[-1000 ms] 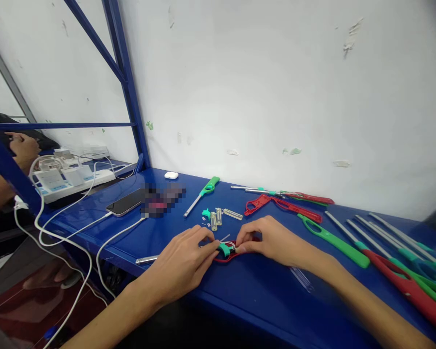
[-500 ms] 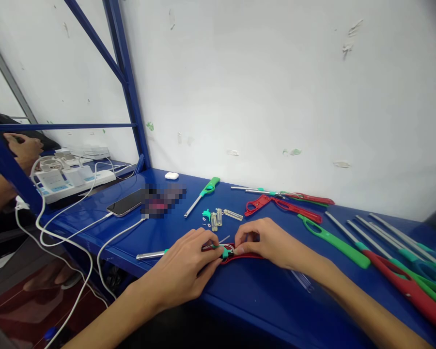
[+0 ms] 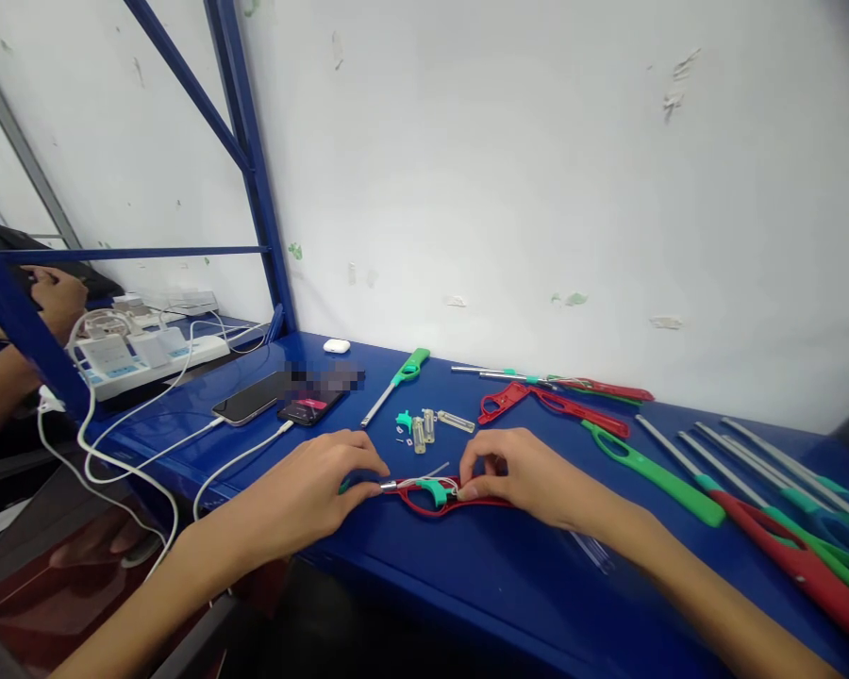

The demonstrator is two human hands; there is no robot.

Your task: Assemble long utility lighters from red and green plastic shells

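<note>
A red lighter shell (image 3: 444,503) with a teal trigger (image 3: 437,489) and white wires lies on the blue shelf (image 3: 467,575) near its front edge. My left hand (image 3: 309,488) rests to its left, fingers curled over the metal tube end with a green collar. My right hand (image 3: 520,471) pinches the shell's right part by the wires. Small clear parts and a teal clip (image 3: 424,423) lie just behind.
A finished green lighter (image 3: 396,379), red shell halves (image 3: 548,399) and green and red lighters with metal tubes (image 3: 771,490) lie to the right. Two phones (image 3: 279,401) with white cables and a power strip (image 3: 141,354) sit left. Another person's hand (image 3: 53,292) shows far left.
My left hand slid leftward along the metal tube, uncovering the teal trigger and red shell. The camera shifted slightly; my right hand stayed at the shell.
</note>
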